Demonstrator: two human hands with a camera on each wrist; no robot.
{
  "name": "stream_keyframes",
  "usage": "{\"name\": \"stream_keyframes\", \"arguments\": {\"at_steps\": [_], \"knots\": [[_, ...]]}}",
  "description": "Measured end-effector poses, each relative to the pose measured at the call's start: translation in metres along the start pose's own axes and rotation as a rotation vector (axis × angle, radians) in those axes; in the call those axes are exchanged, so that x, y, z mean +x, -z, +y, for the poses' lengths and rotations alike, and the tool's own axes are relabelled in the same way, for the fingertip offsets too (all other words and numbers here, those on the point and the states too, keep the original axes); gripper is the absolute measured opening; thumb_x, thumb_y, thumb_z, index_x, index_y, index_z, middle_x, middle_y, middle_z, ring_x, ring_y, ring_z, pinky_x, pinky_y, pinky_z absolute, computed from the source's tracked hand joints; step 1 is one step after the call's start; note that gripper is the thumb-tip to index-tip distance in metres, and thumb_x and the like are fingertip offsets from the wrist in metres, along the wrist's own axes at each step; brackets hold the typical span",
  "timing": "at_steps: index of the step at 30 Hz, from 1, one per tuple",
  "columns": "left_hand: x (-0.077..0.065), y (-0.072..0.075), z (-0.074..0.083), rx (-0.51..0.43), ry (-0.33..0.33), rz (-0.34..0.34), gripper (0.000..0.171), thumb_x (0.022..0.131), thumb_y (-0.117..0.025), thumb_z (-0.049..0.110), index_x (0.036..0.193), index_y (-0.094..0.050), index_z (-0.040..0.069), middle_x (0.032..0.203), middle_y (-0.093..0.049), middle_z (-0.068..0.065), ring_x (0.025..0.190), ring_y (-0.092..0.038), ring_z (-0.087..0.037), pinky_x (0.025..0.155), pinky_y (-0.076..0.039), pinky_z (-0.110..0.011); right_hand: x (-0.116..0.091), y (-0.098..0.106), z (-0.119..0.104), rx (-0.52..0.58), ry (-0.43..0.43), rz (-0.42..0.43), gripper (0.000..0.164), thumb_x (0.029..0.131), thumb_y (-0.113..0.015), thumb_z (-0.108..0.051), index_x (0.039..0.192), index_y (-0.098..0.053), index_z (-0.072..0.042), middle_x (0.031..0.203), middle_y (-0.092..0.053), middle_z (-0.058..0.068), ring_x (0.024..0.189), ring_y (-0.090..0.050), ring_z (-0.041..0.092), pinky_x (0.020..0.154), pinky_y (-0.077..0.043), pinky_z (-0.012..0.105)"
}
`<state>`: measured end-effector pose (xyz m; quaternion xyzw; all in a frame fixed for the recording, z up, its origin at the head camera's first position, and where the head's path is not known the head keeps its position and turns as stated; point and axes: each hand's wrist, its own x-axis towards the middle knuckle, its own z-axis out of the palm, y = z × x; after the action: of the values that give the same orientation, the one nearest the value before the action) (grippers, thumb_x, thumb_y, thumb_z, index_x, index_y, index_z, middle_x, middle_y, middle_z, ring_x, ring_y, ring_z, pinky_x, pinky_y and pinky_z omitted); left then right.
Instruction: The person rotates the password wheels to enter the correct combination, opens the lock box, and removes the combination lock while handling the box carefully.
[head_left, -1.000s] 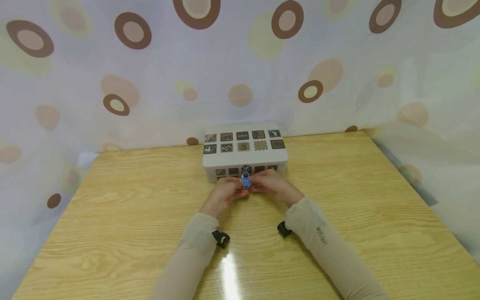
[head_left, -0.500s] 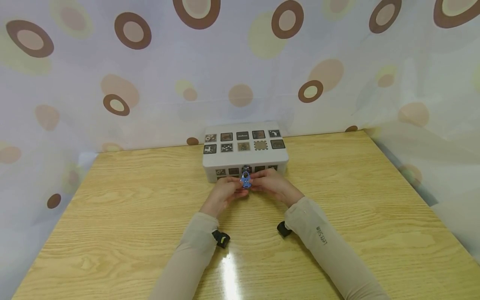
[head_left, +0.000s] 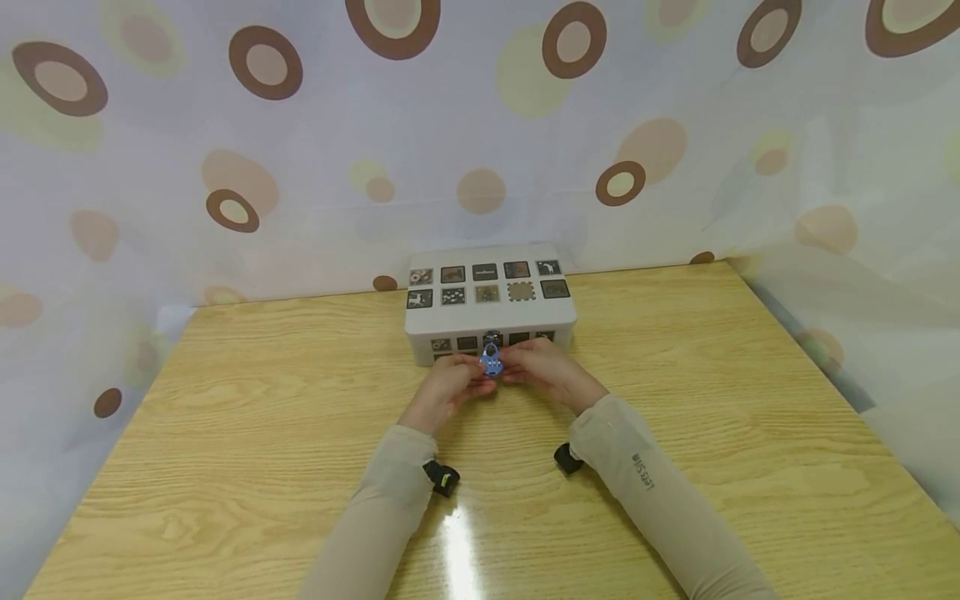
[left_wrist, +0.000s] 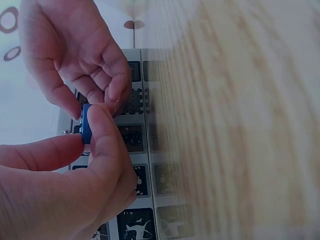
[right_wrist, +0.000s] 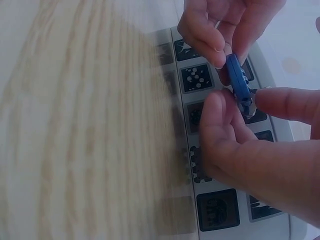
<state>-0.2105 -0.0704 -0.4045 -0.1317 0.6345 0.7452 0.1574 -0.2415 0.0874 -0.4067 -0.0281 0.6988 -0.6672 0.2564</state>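
A small blue combination padlock [head_left: 491, 363] hangs by its shackle from the metal clasp [head_left: 492, 337] on the front of a white box [head_left: 491, 313]. My left hand [head_left: 447, 385] pinches the padlock's body between thumb and fingers, plainest in the left wrist view, where the blue edge [left_wrist: 87, 124] stands between them. From the other side my right hand [head_left: 551, 371] grips the padlock with its thumb and curled fingers. One of its fingertips [right_wrist: 265, 101] lies right at the dial side, close to the shackle. White dial marks face up in the head view; their digits are too small to read.
Dark square pictures cover the lid and front of the box, which stands at the back edge of the wooden table [head_left: 262, 433]. Behind it hangs a pale curtain [head_left: 420, 142] with brown ringed spots. Each sleeved wrist carries a black strap [head_left: 442, 477].
The padlock's face has tipped slightly and more of its dials show than half a second ago. My right fingertips have shifted a little at its side; both arms stay in place.
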Motion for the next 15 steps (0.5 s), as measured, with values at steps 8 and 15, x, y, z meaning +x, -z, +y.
{"name": "stream_keyframes", "arguments": {"at_steps": [8, 15], "knots": [[-0.0001, 0.0000, 0.0009, -0.013, 0.018, 0.000, 0.023, 0.095, -0.046, -0.009, 0.117, -0.050, -0.018, 0.085, -0.056, -0.013, 0.069, -0.060, -0.015, 0.075, -0.060, -0.025, -0.0005, 0.0002, 0.0002, -0.012, -0.008, -0.013, 0.035, 0.097, -0.050, -0.004, 0.121, -0.050, 0.022, 0.092, -0.062, 0.009, 0.077, -0.061, 0.011, 0.077, -0.058, 0.023], [0.0001, -0.0003, 0.0007, -0.013, 0.020, 0.001, 0.024, 0.095, -0.047, -0.009, 0.117, -0.050, -0.018, 0.085, -0.057, -0.013, 0.069, -0.060, -0.015, 0.073, -0.060, -0.024, -0.0012, 0.0004, 0.0008, -0.044, 0.011, -0.009, 0.036, 0.098, -0.050, -0.002, 0.124, -0.046, 0.022, 0.106, -0.060, 0.017, 0.079, -0.061, 0.010, 0.082, -0.058, 0.026]]}}
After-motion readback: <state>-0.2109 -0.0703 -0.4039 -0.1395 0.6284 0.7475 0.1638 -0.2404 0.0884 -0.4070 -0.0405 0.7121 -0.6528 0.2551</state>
